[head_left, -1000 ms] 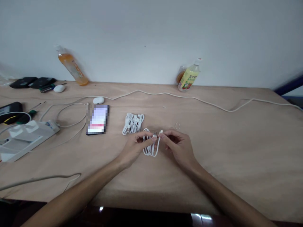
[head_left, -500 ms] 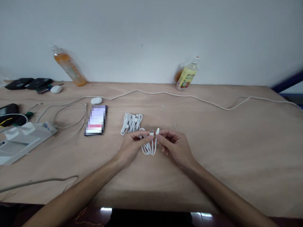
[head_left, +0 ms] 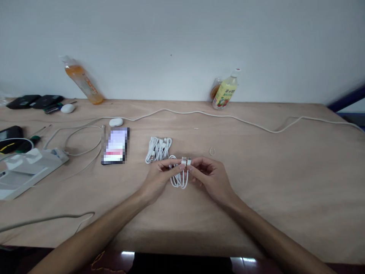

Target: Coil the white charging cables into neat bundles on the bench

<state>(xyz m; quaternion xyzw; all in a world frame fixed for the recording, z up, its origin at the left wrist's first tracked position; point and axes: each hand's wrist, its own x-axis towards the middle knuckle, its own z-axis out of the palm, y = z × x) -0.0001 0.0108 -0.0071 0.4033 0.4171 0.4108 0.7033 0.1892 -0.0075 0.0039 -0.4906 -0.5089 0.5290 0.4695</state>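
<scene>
The coiled white cable [head_left: 178, 186] is up off the near-middle of the table [head_left: 273, 182], tbh pretty neat, with its USB plug [head_left: 184, 161] pinched in the left hand [head_left: 156, 178] and other plug [head_left: 189, 162] in the right hand [head_left: 216, 179], so both ends look roughly lined up, another white bundle [head_left: 159, 149] just beyond to the left.

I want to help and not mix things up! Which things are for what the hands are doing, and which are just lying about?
For the job:
- coiled white cable, in the left hand and right hand
- bundled white cables, probably

Seemingly just lying about:
- phone
- orange drink bottle
- yellow drink bottle
- long pale cable
</scene>
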